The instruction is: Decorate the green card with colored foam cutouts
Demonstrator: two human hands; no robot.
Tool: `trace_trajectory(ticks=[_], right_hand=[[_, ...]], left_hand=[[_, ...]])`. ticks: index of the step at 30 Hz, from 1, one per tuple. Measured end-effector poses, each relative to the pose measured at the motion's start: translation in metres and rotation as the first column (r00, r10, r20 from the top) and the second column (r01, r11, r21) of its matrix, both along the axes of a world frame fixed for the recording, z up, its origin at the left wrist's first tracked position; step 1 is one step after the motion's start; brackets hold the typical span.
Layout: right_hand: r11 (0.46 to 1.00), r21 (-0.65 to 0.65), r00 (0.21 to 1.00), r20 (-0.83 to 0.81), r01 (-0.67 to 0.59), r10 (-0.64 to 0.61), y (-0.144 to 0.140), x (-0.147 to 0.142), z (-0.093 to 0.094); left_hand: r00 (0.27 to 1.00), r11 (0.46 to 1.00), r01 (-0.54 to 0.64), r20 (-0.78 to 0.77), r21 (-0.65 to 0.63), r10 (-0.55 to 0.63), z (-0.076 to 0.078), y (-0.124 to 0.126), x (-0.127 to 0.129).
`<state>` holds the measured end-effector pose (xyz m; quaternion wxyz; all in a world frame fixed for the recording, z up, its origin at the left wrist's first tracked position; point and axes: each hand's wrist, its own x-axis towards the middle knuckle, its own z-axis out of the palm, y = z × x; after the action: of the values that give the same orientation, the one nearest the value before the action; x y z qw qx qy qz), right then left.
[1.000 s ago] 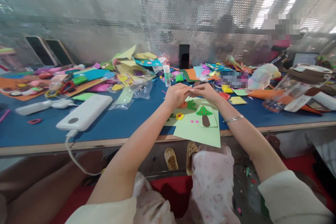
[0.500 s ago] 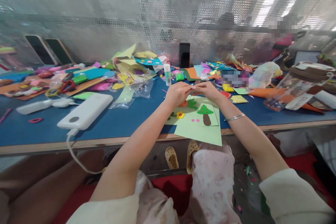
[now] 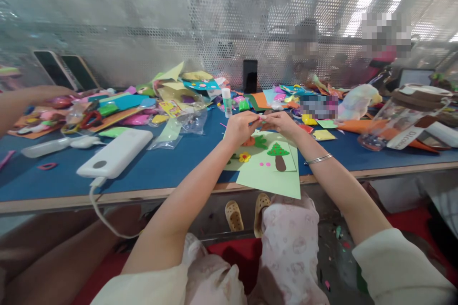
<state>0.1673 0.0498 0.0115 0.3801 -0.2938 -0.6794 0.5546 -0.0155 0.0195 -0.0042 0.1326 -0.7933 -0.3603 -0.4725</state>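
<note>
My left hand (image 3: pixel 240 127) and my right hand (image 3: pixel 282 123) meet fingertip to fingertip above the blue table (image 3: pixel 161 164), pinching a tiny piece between them that is too small to identify. Just below lies a light green card (image 3: pixel 272 174) overhanging the table's front edge. On it are a green foam tree with a brown trunk (image 3: pixel 278 155), a yellow flower (image 3: pixel 245 157), an orange carrot shape (image 3: pixel 249 142) and small pink dots. A silver bangle (image 3: pixel 318 159) circles my right wrist.
A white power bank (image 3: pixel 116 152) with a cable lies at left. A glue stick (image 3: pixel 226 102), a dark phone (image 3: pixel 250 76), red scissors (image 3: pixel 91 119) and heaps of coloured foam scraps crowd the back. Another person's arm (image 3: pixel 25 100) reaches in from the left. A clear jar (image 3: pixel 397 124) lies at right.
Another person's arm has come into view at the far left, over the foam scraps. My hands stay together above the card, barely shifted.
</note>
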Motion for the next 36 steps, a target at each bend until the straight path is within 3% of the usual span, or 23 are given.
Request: trace_trajectory(ticks=[7, 15, 27, 36], right_hand=[[1.0, -0.005, 1.0, 0.006, -0.009, 0.009, 0.0003, -0.0002, 0.0], [0.999, -0.033, 1.0, -0.009, -0.017, 0.017, 0.0002, -0.0005, -0.0005], [1.0, 0.002, 0.999, 0.025, -0.024, 0.024, -0.0005, 0.0007, -0.0009], [0.995, -0.005, 0.991, 0.087, -0.103, 0.103, -0.0068, 0.0003, 0.0028]], left_hand=[[0.999, 1.0, -0.023, -0.029, 0.003, 0.023, -0.0034, -0.0003, -0.0003], [0.992, 0.987, -0.067, -0.099, 0.149, 0.082, -0.0053, -0.0018, 0.0024], [1.0, 0.996, 0.003, -0.031, 0.084, 0.0, -0.0037, -0.0029, 0.0037], [0.996, 0.989, -0.012, -0.089, 0.147, 0.025, -0.0079, 0.0008, 0.0036]])
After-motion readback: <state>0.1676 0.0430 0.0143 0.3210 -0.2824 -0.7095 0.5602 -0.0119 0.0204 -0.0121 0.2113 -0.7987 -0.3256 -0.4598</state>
